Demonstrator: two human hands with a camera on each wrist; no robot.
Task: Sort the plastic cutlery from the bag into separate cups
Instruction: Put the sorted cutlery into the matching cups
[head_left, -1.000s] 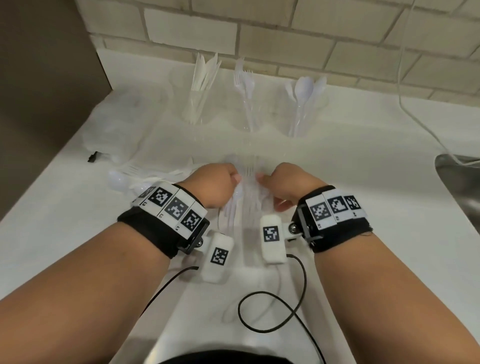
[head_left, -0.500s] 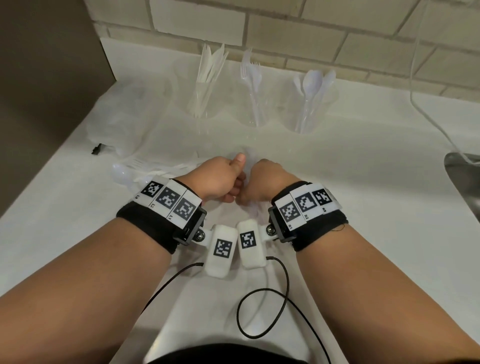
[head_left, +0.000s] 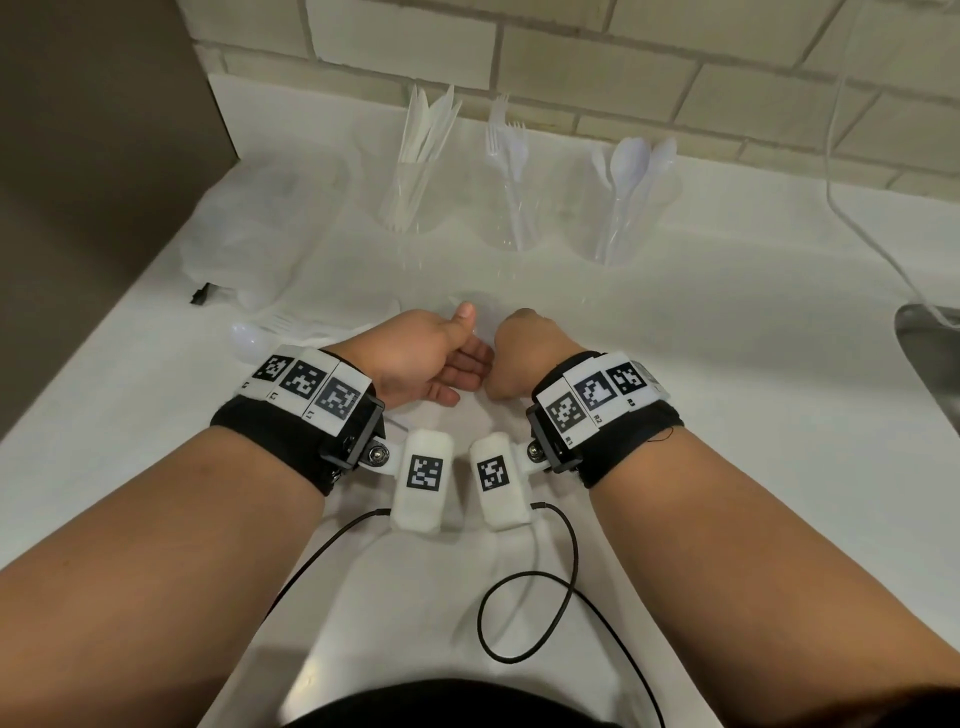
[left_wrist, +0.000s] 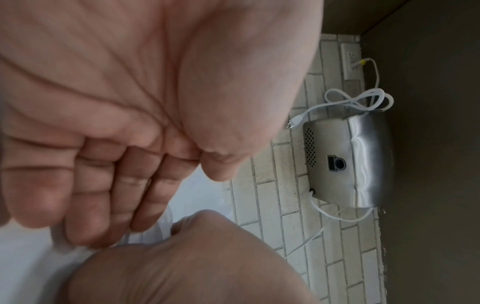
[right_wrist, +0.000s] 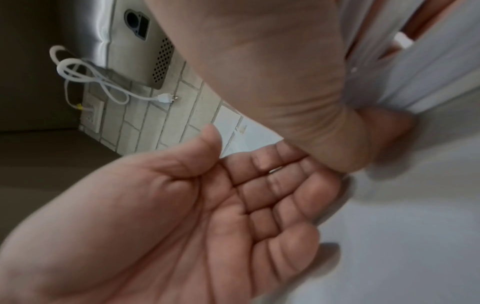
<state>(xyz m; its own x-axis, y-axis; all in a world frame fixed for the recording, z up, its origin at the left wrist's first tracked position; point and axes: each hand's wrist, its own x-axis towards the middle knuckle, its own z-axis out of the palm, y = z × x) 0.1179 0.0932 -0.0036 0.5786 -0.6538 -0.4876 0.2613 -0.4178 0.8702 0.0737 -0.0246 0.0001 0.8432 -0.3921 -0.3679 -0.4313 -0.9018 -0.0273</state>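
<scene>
Three clear cups stand at the back of the white counter (head_left: 727, 364): one with knives (head_left: 415, 171), one with forks (head_left: 511, 171), one with spoons (head_left: 634, 176). The clear plastic bag (head_left: 249, 234) lies crumpled at the left. A loose spoon (head_left: 249, 338) and other white pieces lie just left of my left hand. My left hand (head_left: 431, 358) is held flat, palm facing the right hand, thumb up, holding nothing (right_wrist: 207, 205). My right hand (head_left: 524, 353) is curled, and a bundle of white plastic cutlery (right_wrist: 428, 67) runs through its grip. Which kind of cutlery it is stays hidden.
A steel sink (head_left: 930, 353) sits at the right edge, with a white cord (head_left: 857, 208) trailing to it. The brick wall (head_left: 623, 78) backs the cups. A black cable (head_left: 530, 613) loops on the counter near my body. A steel hand dryer (left_wrist: 345, 160) hangs on the wall.
Both hands drew together and back towards me. The cutlery that lay between them on the counter is now gathered in my right hand. My left hand uncurled to a flat palm.
</scene>
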